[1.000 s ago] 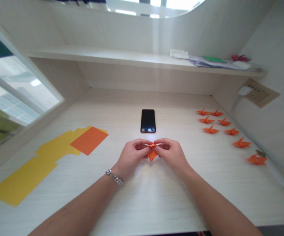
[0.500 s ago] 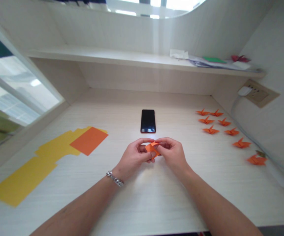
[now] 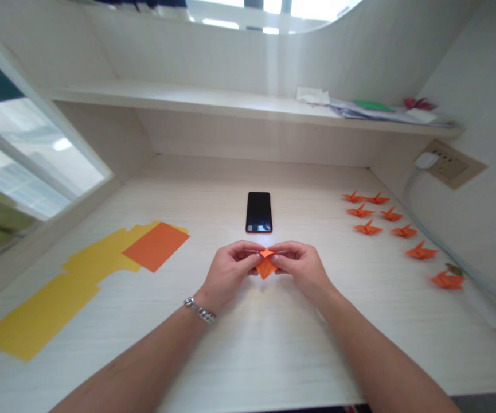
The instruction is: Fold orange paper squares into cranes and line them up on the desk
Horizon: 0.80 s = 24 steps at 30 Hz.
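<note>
Between my two hands is a small piece of folded orange origami paper (image 3: pixel 265 268), its lower corner pointing toward me. My left hand (image 3: pixel 231 265) pinches its left side with thumb and fingers, and a silver chain bracelet (image 3: pixel 200 310) circles that wrist. On the opposite side my right hand (image 3: pixel 298 263) grips the paper the same way, thumb on the near face. Both hands are just above the desk. The fingers cover the paper's side corners. Just beyond them a black phone (image 3: pixel 258 211) lies flat on the desk.
Several folded orange paper cranes (image 3: pixel 368 228) stand at the right, beside a grey cable (image 3: pixel 441 241) running from a wall socket (image 3: pixel 453 164). Yellow sheets (image 3: pixel 41 318) and an orange sheet (image 3: pixel 156 246) lie at the left. A shelf (image 3: pixel 230 102) with papers spans the back.
My left thumb has shifted up and off the paper's middle to its left edge. The folded paper now faces me squarely, with its lower point showing.
</note>
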Tool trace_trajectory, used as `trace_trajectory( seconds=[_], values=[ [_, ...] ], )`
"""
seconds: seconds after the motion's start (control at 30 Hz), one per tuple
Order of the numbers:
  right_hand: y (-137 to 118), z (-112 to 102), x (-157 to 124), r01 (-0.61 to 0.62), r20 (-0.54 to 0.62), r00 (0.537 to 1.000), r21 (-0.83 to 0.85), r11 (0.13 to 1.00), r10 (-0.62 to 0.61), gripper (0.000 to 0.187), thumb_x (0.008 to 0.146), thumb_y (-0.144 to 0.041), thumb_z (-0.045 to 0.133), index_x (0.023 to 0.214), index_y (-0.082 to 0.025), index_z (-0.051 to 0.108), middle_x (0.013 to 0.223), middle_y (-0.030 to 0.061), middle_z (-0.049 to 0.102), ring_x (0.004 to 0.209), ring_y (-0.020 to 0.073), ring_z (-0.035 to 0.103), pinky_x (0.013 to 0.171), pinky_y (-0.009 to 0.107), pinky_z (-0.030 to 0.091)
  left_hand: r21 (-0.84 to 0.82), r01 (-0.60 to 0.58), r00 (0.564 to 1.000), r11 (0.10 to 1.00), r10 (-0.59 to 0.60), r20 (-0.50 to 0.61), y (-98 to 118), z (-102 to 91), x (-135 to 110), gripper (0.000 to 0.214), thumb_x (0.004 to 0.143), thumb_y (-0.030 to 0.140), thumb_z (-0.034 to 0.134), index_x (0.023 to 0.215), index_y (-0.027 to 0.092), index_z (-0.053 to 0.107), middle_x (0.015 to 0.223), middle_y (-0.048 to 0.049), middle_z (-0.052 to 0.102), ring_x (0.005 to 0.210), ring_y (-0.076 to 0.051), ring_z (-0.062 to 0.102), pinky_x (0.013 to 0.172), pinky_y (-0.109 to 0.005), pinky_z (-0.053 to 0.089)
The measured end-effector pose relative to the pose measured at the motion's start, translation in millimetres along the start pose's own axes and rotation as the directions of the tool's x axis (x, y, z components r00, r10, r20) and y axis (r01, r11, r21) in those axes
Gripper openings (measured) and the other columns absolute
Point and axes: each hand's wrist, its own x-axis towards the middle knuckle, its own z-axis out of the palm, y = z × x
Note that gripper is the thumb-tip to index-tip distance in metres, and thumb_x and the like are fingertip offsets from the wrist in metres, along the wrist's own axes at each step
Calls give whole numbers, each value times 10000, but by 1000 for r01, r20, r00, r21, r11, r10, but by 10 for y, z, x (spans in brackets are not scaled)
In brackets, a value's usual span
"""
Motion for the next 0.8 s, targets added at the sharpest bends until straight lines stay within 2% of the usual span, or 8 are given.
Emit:
trace_trajectory(
  seconds=[0.23, 0.37, 0.57, 0.73, 0.8],
  values=[
    [-20, -13, -5, 1, -42, 999, -39, 999, -3, 221, 595, -248, 741, 801, -169, 753, 734, 56, 730, 650, 179, 674, 592, 289, 550, 1, -5, 1000, 1000, 5, 12, -1, 1, -2, 221, 668, 236, 720, 863, 134, 707, 769, -64, 706, 686, -165, 644, 598, -250, 508],
    [-20, -28, -8, -28, -14, 999, 21, 999, 29, 228, 581, -243, 757, 798, -171, 755, 735, 57, 731, 672, 191, 683, 626, 318, 567, -40, 9, 1000, 999, -10, -21, 14, 19, -9, 170, 667, 213, 705, 821, 142, 717, 766, -58, 712, 687, -170, 648, 616, -270, 522],
    [-56, -50, -15, -60, 11, 998, 118, 991, 59, 214, 541, -219, 798, 745, -172, 753, 705, 52, 727, 634, 180, 678, 611, 307, 560, -142, 14, 1000, 990, -13, 3, 50, 44, -36, 111, 670, 186, 706, 774, 147, 709, 733, -43, 706, 658, -154, 638, 606, -268, 522],
    [-109, -44, -26, -102, 67, 994, 183, 978, 91, 219, 546, -253, 795, 729, -147, 741, 736, 71, 727, 717, 221, 688, 723, 391, 565, 37, -46, 998, 998, 47, -34, 59, 45, -49, 110, 674, 160, 690, 776, 143, 727, 740, -44, 709, 657, -144, 633, 606, -241, 509],
    [-104, -37, -24, -97, 48, 995, 155, 983, 91, 225, 560, -286, 793, 721, -140, 735, 720, 73, 722, 699, 220, 683, 707, 391, 565, 90, -48, 998, 995, 52, -34, 69, 43, -51, 122, 672, 156, 691, 784, 139, 735, 763, -53, 718, 687, -155, 643, 633, -244, 516]
  ],
)
